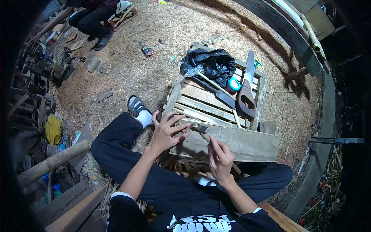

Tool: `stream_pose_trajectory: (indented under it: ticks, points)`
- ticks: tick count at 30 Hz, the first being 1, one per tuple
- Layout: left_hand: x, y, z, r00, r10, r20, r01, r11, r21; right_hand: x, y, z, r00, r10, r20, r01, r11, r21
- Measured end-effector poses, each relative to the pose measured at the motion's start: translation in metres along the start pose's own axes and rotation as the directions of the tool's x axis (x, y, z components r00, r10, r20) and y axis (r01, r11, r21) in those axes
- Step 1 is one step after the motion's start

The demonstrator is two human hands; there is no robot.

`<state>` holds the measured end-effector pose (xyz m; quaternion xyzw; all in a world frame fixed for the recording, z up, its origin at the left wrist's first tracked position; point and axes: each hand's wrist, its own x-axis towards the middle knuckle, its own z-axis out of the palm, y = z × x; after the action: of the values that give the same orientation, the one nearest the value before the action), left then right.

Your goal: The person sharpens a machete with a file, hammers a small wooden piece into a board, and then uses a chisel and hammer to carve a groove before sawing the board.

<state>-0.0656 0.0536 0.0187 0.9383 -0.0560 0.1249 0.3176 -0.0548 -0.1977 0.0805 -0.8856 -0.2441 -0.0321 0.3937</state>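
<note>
My right hand (pixel 221 161) is closed round the wooden handle of a hammer (pixel 200 128). The hammer's metal head is over the left part of a plain wooden board (pixel 243 142), which forms the near side of a slatted wooden crate (pixel 206 96). At the board's left end, my left hand (pixel 164 133) has its fingers spread, with the fingertips close to the hammer head. I cannot make out anything between those fingers. On the slats lie a handsaw (pixel 246 91) with a brown handle, a dark flat blade (pixel 226 99), a round blue-lidded tub (pixel 233 84) and a black plastic bag (pixel 210 63).
Wood shavings cover the ground (pixel 127 77). Another person (pixel 96 23) squats at the upper left beside a small wooden frame (pixel 123 17). A pole (pixel 54 162) and scrap boards lie at my left; a raised concrete edge (pixel 324 108) runs along the right.
</note>
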Motion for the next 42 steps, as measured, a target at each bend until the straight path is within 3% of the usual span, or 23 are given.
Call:
stream_pose_trajectory:
  ticks: [3, 5, 7, 9, 13, 17, 19, 22, 24, 25, 27, 29, 31, 33, 35, 37, 39, 40, 41, 42]
  points:
    - [-0.002, -0.002, -0.002, 1.0, 0.008, 0.03, -0.009, 1.0, 0.019, -0.004, 0.004, 0.004, 0.996, -0.007, -0.093, 0.005, 1.0, -0.016]
    - [-0.001, -0.003, -0.001, 0.999, 0.021, 0.042, -0.023, 0.999, 0.046, -0.002, 0.009, 0.003, 0.998, -0.058, 0.009, 0.059, 0.989, -0.135]
    - [-0.002, -0.002, -0.001, 0.999, 0.029, 0.029, -0.03, 0.998, 0.055, -0.003, 0.009, 0.005, 0.994, -0.104, -0.016, 0.101, 0.987, -0.125]
    - [-0.004, -0.002, -0.002, 0.999, 0.019, 0.037, -0.02, 0.999, 0.04, -0.008, 0.009, 0.008, 0.977, -0.153, -0.147, 0.141, 0.986, -0.09]
    - [0.001, -0.002, -0.003, 0.998, 0.037, 0.043, -0.04, 0.996, 0.074, -0.001, 0.004, 0.004, 0.995, -0.104, 0.001, 0.103, 0.98, -0.17]
    - [-0.001, 0.001, -0.005, 0.999, -0.001, 0.034, 0.001, 1.0, 0.002, -0.009, 0.007, 0.011, 0.97, -0.148, -0.193, 0.129, 0.986, -0.106]
    - [0.001, 0.0, -0.005, 0.999, 0.015, 0.053, -0.019, 0.997, 0.078, -0.005, 0.003, 0.005, 0.994, -0.062, 0.094, 0.079, 0.98, -0.185]
    - [0.004, 0.002, -0.007, 0.999, 0.006, 0.036, -0.007, 0.999, 0.048, -0.007, 0.004, 0.011, 0.995, -0.1, -0.01, 0.097, 0.98, -0.172]
    - [0.001, 0.005, -0.009, 0.999, -0.012, 0.039, 0.012, 1.0, 0.008, -0.014, 0.004, 0.014, 0.963, -0.131, -0.235, 0.114, 0.99, -0.086]
    - [0.001, 0.004, -0.008, 0.999, -0.011, 0.038, 0.011, 1.0, 0.006, -0.012, 0.004, 0.013, 0.963, -0.131, -0.236, 0.113, 0.99, -0.088]
    - [0.001, 0.0, -0.005, 0.999, 0.015, 0.05, -0.019, 0.997, 0.081, -0.009, 0.001, 0.007, 0.992, -0.082, 0.096, 0.096, 0.983, -0.157]
    - [0.004, -0.002, -0.004, 0.998, 0.012, 0.055, -0.017, 0.997, 0.081, -0.008, 0.001, 0.011, 0.991, -0.12, 0.062, 0.13, 0.973, -0.189]
    - [0.0, 0.001, -0.004, 0.999, -0.013, 0.04, 0.012, 1.0, 0.026, -0.015, 0.001, 0.017, 0.968, -0.109, -0.224, 0.093, 0.992, -0.082]
    - [0.0, 0.0, -0.003, 0.999, -0.014, 0.034, 0.013, 1.0, 0.021, -0.016, 0.004, 0.017, 0.968, -0.115, -0.223, 0.1, 0.992, -0.077]
    - [0.0, -0.002, -0.003, 0.999, 0.01, 0.044, -0.013, 0.998, 0.061, -0.013, 0.001, 0.01, 0.991, -0.091, 0.095, 0.108, 0.976, -0.188]
    - [0.003, -0.001, -0.005, 0.999, 0.007, 0.037, -0.009, 0.999, 0.051, -0.017, 0.005, 0.017, 0.993, -0.115, 0.024, 0.117, 0.981, -0.151]
    - [-0.001, 0.0, -0.005, 0.999, -0.004, 0.043, 0.003, 0.999, 0.034, -0.022, 0.005, 0.023, 0.975, -0.047, -0.218, 0.036, 0.998, -0.054]
    - [-0.001, -0.002, -0.004, 0.999, 0.002, 0.044, -0.004, 0.999, 0.045, -0.017, 0.005, 0.021, 0.985, -0.091, -0.146, 0.081, 0.994, -0.076]
    - [-0.001, -0.003, -0.003, 0.999, 0.011, 0.047, -0.014, 0.998, 0.054, -0.017, 0.003, 0.013, 0.996, -0.041, 0.081, 0.055, 0.981, -0.187]
    - [0.001, -0.002, -0.005, 0.999, 0.015, 0.044, -0.017, 0.999, 0.047, -0.019, 0.004, 0.013, 0.997, -0.06, 0.052, 0.069, 0.981, -0.179]
